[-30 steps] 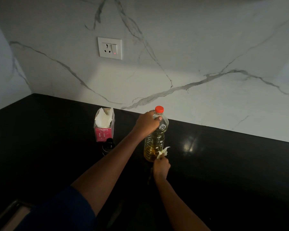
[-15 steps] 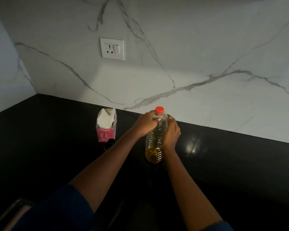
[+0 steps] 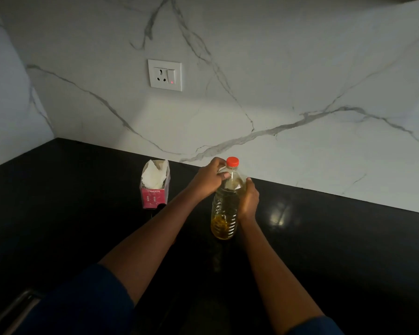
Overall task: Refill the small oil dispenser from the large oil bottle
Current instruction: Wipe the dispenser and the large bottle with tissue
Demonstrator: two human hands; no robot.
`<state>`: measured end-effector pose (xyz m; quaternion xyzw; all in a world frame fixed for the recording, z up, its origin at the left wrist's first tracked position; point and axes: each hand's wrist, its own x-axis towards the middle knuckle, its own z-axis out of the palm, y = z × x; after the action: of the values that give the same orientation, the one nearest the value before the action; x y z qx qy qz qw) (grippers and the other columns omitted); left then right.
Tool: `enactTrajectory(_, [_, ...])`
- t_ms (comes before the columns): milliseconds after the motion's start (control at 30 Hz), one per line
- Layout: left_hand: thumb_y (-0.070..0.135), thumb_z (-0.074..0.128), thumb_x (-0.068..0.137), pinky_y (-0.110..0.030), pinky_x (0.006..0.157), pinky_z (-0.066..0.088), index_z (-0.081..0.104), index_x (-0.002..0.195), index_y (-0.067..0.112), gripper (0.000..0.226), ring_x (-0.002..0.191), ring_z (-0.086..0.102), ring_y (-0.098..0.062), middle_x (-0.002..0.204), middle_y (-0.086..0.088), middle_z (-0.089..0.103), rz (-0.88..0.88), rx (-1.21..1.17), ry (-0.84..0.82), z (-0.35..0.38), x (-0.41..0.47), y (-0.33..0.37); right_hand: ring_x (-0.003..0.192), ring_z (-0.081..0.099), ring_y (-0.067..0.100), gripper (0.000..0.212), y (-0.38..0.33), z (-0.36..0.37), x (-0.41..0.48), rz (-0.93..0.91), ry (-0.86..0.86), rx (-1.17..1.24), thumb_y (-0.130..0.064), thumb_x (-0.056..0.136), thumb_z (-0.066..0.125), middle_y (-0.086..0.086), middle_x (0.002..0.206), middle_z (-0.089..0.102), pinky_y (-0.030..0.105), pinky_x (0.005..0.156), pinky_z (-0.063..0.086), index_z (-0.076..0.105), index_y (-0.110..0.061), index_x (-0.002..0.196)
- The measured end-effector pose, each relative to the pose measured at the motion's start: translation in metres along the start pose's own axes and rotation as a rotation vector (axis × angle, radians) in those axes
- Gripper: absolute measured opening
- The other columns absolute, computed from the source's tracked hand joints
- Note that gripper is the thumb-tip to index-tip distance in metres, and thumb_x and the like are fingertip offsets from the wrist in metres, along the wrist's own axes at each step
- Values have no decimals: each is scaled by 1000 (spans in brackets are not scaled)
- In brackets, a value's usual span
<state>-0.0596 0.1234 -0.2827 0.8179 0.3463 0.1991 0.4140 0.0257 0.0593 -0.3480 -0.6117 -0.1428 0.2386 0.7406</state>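
Note:
The large oil bottle [image 3: 224, 211] stands upright on the black counter [image 3: 336, 250], clear plastic with a red cap [image 3: 232, 162] screwed on and a little yellow oil at the bottom. My left hand [image 3: 209, 178] grips its shoulder just below the cap. My right hand [image 3: 248, 198] wraps around the right side of its body. A small dark object [image 3: 155, 210], possibly the small dispenser, sits in front of the pink box, mostly hidden by my left forearm and the dim light.
A pink tissue box [image 3: 154, 189] with white tissue sticking out stands left of the bottle. A marble wall [image 3: 276, 93] with a socket [image 3: 165, 75] runs behind the counter. A metal edge [image 3: 12, 310] shows at the bottom left.
My right hand held a scrap of white tissue low by the bottle's base; it has since risen to grip the bottle's side, and the scrap is out of sight. My left hand kept its hold.

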Motion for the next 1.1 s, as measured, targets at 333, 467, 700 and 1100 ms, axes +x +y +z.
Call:
enactTrajectory(333, [12,53,90,-8,65,44,59,120,8,31,89,63,-9,110,-5,67,37,-32,329,19,-19,6,89,62,22,33,9,16,-34,-230,243,-33,-23,98,39,12,103,68,34,80,50,61,-16,122])
enactTrajectory(467, [34,67,82,-9,60,41,55,119,10,45,87,61,-7,109,0,65,4,-95,278,21,-17,10,87,63,7,28,-3,16,-29,-344,183,-100,-18,98,42,-6,99,67,16,80,50,60,-16,119])
enactTrajectory(700, [40,75,73,-14,57,41,61,94,9,39,74,58,-9,86,0,64,4,-37,321,18,-8,16,72,58,17,28,-8,-2,0,-100,-11,-2,-21,94,42,4,75,64,30,69,46,66,-12,82])
enactTrajectory(1100, [21,56,87,-35,86,46,57,114,9,30,100,57,-21,105,-6,62,-92,-141,135,13,3,17,60,53,12,34,30,-9,-38,-83,158,-128,-16,96,42,4,64,58,30,61,44,65,-10,72])
